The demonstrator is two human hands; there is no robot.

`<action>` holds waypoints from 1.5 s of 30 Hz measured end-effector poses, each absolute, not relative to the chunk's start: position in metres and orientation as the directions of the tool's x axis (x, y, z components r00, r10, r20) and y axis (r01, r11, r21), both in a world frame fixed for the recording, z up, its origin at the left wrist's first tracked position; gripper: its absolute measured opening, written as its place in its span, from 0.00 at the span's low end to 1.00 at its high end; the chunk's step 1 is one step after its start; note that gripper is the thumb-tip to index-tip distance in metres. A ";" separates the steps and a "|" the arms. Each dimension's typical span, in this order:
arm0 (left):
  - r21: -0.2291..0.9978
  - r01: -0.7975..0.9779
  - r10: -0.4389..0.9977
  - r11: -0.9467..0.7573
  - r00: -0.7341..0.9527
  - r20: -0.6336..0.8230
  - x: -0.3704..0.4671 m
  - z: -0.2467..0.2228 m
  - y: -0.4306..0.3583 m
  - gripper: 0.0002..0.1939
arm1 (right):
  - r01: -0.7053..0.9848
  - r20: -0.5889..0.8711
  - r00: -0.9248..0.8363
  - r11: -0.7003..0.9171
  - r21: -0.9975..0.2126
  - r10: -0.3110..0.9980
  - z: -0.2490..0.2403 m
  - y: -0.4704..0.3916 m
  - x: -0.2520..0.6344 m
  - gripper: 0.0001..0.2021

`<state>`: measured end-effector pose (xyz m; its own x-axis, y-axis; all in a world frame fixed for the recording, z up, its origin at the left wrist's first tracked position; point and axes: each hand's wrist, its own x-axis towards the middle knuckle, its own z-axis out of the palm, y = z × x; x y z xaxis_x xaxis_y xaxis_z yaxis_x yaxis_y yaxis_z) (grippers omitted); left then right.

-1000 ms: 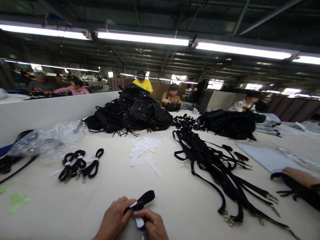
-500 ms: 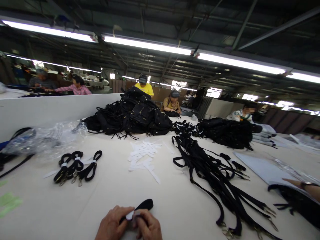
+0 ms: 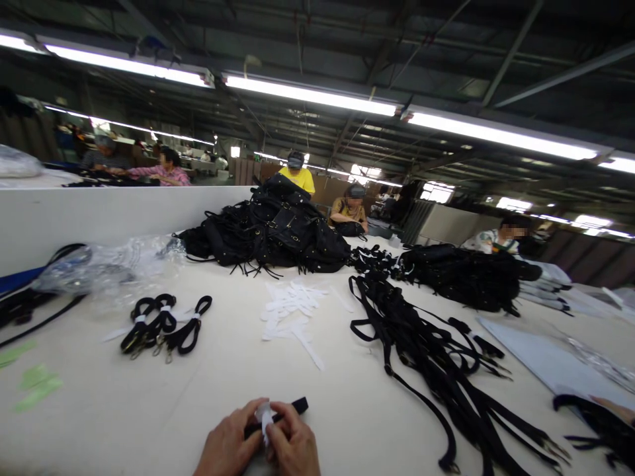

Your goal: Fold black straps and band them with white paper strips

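At the table's near edge, my left hand [image 3: 229,439] and my right hand [image 3: 294,441] are close together around a folded black strap [image 3: 299,405]. A white paper strip [image 3: 266,418] stands between my fingertips, bent around the strap. My right thumb and fingers pinch the strip, while my left fingers grip the strap and touch the strip's upper end. The strap's loop end sticks out past my right fingers; its lower part is hidden behind my hands. Ahead lies a spread of loose white strips [image 3: 292,304].
Several banded black straps [image 3: 191,324] lie left, near clear plastic bags [image 3: 104,268] and green slips [image 3: 40,383]. Long black straps with metal clasps [image 3: 426,357] stretch along the right. Black bags [image 3: 278,225] are heaped behind. A co-worker's hand [image 3: 615,408] shows at far right.
The white strip, lying flat against the strap before, now stands up between my fingertips. My right fingers have shifted onto it. The camera view has turned slightly left.
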<state>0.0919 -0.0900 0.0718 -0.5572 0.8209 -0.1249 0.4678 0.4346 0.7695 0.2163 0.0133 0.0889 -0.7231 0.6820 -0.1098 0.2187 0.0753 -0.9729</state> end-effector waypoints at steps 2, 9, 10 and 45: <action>0.736 0.503 0.816 0.454 -0.566 -0.117 0.094 0.069 -0.091 0.26 | 0.253 -0.139 -0.728 0.075 -0.964 0.671 0.095 0.014 0.215 0.14; 0.686 0.579 0.823 0.440 -0.566 -0.049 0.100 0.067 -0.095 0.24 | 0.280 -0.197 -0.734 0.025 -0.960 0.650 0.101 0.016 0.211 0.12; 0.690 0.580 0.823 0.433 -0.567 -0.039 0.101 0.066 -0.096 0.24 | 0.281 -0.199 -0.731 0.022 -0.960 0.653 0.100 0.017 0.211 0.12; 0.746 0.577 0.831 0.332 -0.554 0.059 0.102 0.058 -0.100 0.22 | 0.474 -0.175 -0.704 0.271 -0.838 0.689 0.120 0.012 0.201 0.23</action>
<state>0.1020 -0.1000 0.0584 -0.5539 0.8305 0.0586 0.5771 0.3323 0.7460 0.2009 0.0124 0.1202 -0.7037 0.6885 -0.1752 0.4737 0.2709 -0.8380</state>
